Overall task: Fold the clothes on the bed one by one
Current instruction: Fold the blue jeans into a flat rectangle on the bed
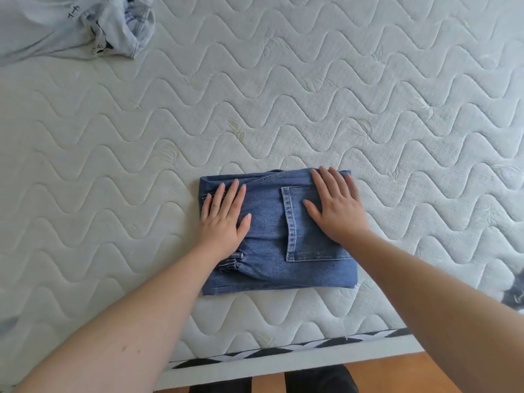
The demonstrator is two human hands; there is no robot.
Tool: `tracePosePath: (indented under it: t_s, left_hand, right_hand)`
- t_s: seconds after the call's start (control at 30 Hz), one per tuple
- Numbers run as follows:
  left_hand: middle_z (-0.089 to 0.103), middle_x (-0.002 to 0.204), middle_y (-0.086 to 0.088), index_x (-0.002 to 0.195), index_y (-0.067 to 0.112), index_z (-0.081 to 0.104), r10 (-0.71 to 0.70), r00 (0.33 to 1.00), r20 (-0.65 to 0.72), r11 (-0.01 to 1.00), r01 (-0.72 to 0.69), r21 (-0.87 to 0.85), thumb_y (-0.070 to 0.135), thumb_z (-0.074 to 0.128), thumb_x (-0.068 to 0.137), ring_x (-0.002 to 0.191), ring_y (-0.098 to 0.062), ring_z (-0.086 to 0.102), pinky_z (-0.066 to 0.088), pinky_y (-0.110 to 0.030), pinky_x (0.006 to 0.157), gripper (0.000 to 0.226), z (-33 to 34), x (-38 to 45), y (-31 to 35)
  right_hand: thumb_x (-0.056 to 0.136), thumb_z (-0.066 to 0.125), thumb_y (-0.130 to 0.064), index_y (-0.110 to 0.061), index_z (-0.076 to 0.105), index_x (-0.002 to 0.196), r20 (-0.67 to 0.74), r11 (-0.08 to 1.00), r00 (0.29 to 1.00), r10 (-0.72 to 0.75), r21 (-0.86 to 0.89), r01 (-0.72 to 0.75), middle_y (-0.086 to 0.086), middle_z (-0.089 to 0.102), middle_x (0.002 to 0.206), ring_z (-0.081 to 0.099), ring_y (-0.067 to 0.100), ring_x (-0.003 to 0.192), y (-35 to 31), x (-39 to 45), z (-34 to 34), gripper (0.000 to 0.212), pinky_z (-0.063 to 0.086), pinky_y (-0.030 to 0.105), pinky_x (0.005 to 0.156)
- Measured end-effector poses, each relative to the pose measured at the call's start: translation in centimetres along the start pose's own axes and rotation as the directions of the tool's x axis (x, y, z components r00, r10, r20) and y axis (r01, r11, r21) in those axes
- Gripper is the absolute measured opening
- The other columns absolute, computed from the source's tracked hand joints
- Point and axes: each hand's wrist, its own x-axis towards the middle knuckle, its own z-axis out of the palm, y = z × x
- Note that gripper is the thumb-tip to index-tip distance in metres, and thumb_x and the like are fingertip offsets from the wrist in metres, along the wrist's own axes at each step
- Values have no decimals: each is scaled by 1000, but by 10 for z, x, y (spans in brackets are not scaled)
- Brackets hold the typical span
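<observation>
Jeans [279, 232], folded down into a compact blue rectangle with a back pocket showing on top, lie flat on the quilted mattress [312, 95], close to its near edge, and everything here can be placed from them. The left hand [224, 215] lies on the left part of the jeans with fingers straight and spread, palm down; the right hand [337, 205] lies the same way on the right part, over the pocket and reaching toward the far right corner of the bundle. Neither hand curls around the denim; both simply press on it. I judge the step in hand to be the last flattening of this one garment, since the folds look complete and the edges sit roughly square. Far beyond the jeans and off to their left, at the far left corner of the view, a pale grey garment [71, 26] lies crumpled and unfolded, well apart from the jeans. The next move probably calls for lifting both hands off, perhaps shifting the jeans aside as a finished piece, then reaching up and left for that grey garment and spreading it flat before folding. A dark bit of fabric shows right of the jeans at the frame edge; what it is cannot be told
</observation>
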Motion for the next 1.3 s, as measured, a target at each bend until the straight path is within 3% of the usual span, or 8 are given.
tracePosePath:
  t_s: [0.23,0.47,0.63,0.87,0.97,1.07,1.17,1.3]
  left_hand:
    - [47,149,-5,145,15,46,44,989,-144,999,-42,11,48,32,97,141,-24,37,18,-50,118,60,-22,9,13]
    - [49,147,-4,147,12,43,207,963,-175,977,-212,-15,41,39,99,140,-23,39,24,-44,118,56,-45,32,46]
    - [54,141,-6,143,10,47,338,930,-145,921,-359,-151,31,53,100,133,-24,47,30,-37,112,49,-54,53,65]
    - [69,91,-5,103,10,67,96,989,-111,900,-134,-414,32,50,101,87,-25,61,43,-37,77,28,-53,78,74]
    - [62,91,1,105,15,63,-94,994,-48,835,52,-547,35,61,95,87,-20,58,43,-34,76,22,-42,82,74]
    - [58,104,-2,101,18,64,-121,983,-139,953,75,-295,39,63,91,101,-25,53,36,-38,88,23,-26,83,75]
    - [56,127,-6,120,18,61,-34,971,-237,987,-5,-161,41,52,95,120,-28,50,32,-43,102,35,-17,84,72]
    - [36,156,-4,147,14,40,28,980,-195,983,-63,-175,38,24,102,148,-20,23,13,-46,121,54,-11,91,66]
  right_hand:
    - [92,55,-49,-22,56,132,-179,998,983,-46,25,52,1,59,112,52,28,113,1,12,-13,48,17,50,114]
    - [93,63,-23,-12,71,92,-268,985,961,-67,138,107,6,63,86,57,33,90,-1,28,-30,13,33,44,95]
    - [94,60,-9,-4,68,96,-178,939,972,-151,282,197,10,69,100,64,34,92,2,26,-35,10,46,45,88]
    - [100,53,-24,-9,64,95,-122,936,992,45,353,1,8,71,83,64,29,84,-2,33,-29,19,32,33,92]
    - [99,53,-28,-17,63,106,-110,943,987,118,324,-76,2,68,97,61,26,97,-6,37,-17,17,29,34,97]
    - [99,50,-32,-22,61,122,-144,958,968,204,231,-168,0,58,129,46,26,128,-8,34,-3,27,20,40,113]
    - [103,33,-36,-23,49,138,-75,948,960,268,195,-250,-1,43,150,27,22,145,-7,32,7,41,9,42,120]
    - [99,22,-38,-21,49,140,-106,955,965,242,200,-218,1,42,152,27,23,146,-1,32,16,52,16,44,120]
